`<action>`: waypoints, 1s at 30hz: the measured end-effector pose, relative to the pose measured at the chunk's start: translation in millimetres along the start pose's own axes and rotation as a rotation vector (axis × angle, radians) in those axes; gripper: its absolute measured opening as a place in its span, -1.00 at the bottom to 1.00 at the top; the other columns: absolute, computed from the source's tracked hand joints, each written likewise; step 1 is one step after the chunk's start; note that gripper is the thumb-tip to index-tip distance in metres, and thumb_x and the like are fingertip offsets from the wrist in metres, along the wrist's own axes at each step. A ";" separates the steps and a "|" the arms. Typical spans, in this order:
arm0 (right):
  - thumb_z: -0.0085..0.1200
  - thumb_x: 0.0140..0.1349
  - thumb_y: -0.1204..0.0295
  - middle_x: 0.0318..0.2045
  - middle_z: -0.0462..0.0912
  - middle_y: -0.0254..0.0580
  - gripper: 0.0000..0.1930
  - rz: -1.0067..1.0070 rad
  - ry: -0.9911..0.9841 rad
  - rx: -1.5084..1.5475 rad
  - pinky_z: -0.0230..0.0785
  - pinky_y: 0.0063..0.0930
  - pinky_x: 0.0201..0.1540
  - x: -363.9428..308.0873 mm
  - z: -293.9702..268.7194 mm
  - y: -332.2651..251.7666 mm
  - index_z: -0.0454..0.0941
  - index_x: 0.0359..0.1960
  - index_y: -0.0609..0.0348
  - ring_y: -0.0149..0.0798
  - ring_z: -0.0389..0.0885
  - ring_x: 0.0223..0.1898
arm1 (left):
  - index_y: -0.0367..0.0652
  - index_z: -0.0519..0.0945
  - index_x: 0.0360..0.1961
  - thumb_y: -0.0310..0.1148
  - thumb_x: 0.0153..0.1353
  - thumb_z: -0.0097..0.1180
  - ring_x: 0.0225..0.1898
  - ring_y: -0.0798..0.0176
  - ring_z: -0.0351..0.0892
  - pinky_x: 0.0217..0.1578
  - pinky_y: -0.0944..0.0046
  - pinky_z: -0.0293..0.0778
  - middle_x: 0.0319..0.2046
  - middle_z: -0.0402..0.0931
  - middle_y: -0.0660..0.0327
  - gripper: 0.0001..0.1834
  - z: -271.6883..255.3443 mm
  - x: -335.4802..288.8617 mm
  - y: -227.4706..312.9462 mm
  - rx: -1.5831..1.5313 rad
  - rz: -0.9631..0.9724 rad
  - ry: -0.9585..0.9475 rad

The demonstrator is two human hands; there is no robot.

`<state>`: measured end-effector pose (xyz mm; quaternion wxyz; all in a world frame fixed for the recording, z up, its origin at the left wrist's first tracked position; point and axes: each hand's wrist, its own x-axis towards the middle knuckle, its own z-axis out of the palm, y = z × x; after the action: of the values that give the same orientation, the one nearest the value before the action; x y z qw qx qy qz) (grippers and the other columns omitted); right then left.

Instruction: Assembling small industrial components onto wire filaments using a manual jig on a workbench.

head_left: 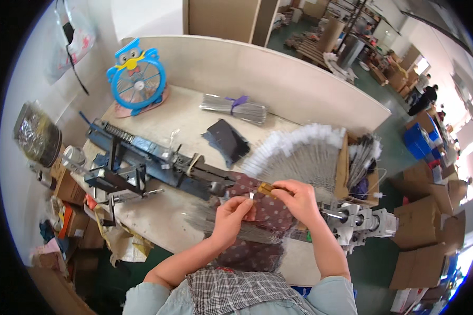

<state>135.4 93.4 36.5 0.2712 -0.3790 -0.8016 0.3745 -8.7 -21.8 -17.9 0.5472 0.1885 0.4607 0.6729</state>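
My left hand [230, 220] is closed in a pinch on a small white, shiny piece [252, 196]; its kind is too small to make out. Between the thumb and fingers of my right hand [299, 200] is a small yellow-brown block [267, 189], held close to the left fingertips. Both hands are over a brown polka-dot cloth [273, 214] at the table's near edge. Below them, a bundle of thin grey wires [255, 232] lies across the cloth. A long blue metal machine [152, 157] reaches from the left almost to my left hand.
Many thin rods with white fluffy ends [299, 152] fan out ahead on the right, beside a cardboard box [344, 170]. A dark phone [227, 139], a wrapped rod bundle [234, 108] and a blue fan [139, 81] stand farther back. A metal mechanism [360, 223] is right of my forearm.
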 end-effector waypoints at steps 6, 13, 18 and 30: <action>0.22 0.08 0.42 -0.42 0.63 -0.15 -0.80 0.059 -0.066 0.103 0.38 -0.49 -0.34 -15.6 -17.2 16.0 0.62 -0.27 0.21 -0.29 0.56 -0.43 | -0.26 0.55 -0.29 -0.38 0.29 0.03 -0.49 0.48 0.43 -0.44 0.45 0.36 -0.44 0.54 0.27 -0.84 16.6 21.2 -25.2 0.050 0.052 -0.081; 0.24 0.00 0.41 -0.49 0.56 -0.27 -0.83 -0.325 -0.061 -0.099 0.36 -0.40 -0.36 -16.1 -18.6 16.1 0.62 -0.34 0.13 -0.21 0.50 -0.44 | -0.24 0.55 -0.25 -0.38 0.29 0.03 -0.45 0.49 0.45 -0.42 0.50 0.37 -0.42 0.53 0.29 -0.85 17.9 18.0 -21.7 0.059 0.057 0.032; 0.23 -0.04 0.43 -0.52 0.55 -0.24 -0.87 -0.447 0.188 -0.325 0.36 -0.31 -0.37 16.5 13.8 -7.6 0.60 -0.43 0.13 -0.11 0.50 -0.43 | -0.18 0.53 -0.28 -0.31 0.28 0.06 -0.42 0.47 0.46 -0.38 0.46 0.38 -0.41 0.52 0.31 -0.84 10.8 13.8 -3.6 -0.105 0.020 0.166; 0.16 0.06 0.27 -0.47 0.61 -0.23 -0.82 -0.045 -0.134 -0.117 0.41 -0.31 -0.27 26.6 24.9 -9.4 0.65 -0.42 0.09 -0.16 0.56 -0.31 | -0.21 0.49 -0.19 -0.18 0.34 -0.06 -0.44 0.36 0.55 -0.39 0.39 0.43 -0.44 0.55 0.21 -0.71 1.0 9.1 2.6 0.032 -0.098 0.073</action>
<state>98.7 101.0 33.8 0.2026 -0.3504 -0.8467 0.3452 -12.4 -13.0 -17.5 0.5592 0.1498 0.4998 0.6443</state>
